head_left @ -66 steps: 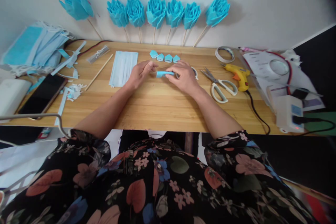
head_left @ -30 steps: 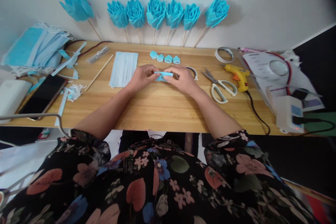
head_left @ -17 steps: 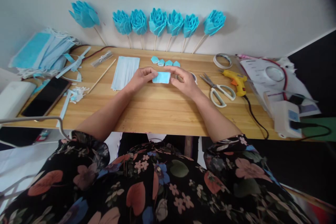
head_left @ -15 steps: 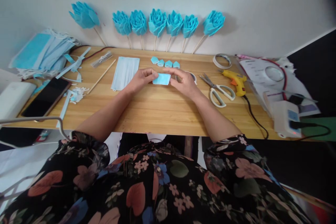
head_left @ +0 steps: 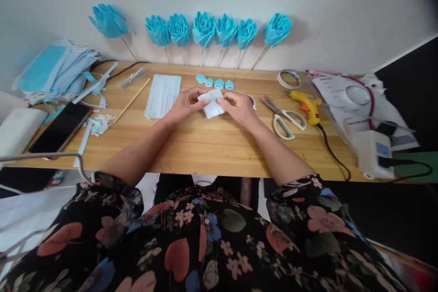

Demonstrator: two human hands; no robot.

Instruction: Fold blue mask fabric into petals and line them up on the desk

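Observation:
Between my two hands is a small piece of pale blue-white mask fabric (head_left: pixel 212 104), its lighter face showing. My left hand (head_left: pixel 186 105) pinches its left side between thumb and fingers. On the other side my right hand (head_left: pixel 241 108) grips the right edge, thumb on top. Just beyond them lie several small folded blue petals (head_left: pixel 219 83) in a row. A flat pleated face mask (head_left: pixel 163 96) rests left of my left hand. Partly hidden behind my right hand is a roll of tape (head_left: pixel 252 100). White-handled scissors (head_left: pixel 284 118) lie to the right, blades apart.
Several blue fabric roses (head_left: pixel 204 29) on sticks lean along the wall. At left are stacked masks (head_left: pixel 51 68), a phone (head_left: pixel 60 128), fabric scraps (head_left: pixel 100 124) and a wooden stick (head_left: pixel 132 99). A yellow glue gun (head_left: pixel 310 106), another tape roll (head_left: pixel 289 79) and a power socket (head_left: pixel 373 153) sit right.
The fabric piece has gone from a small folded blue rectangle to a larger, tilted, paler piece. Both hands stay close together, and my right thumb has moved onto it.

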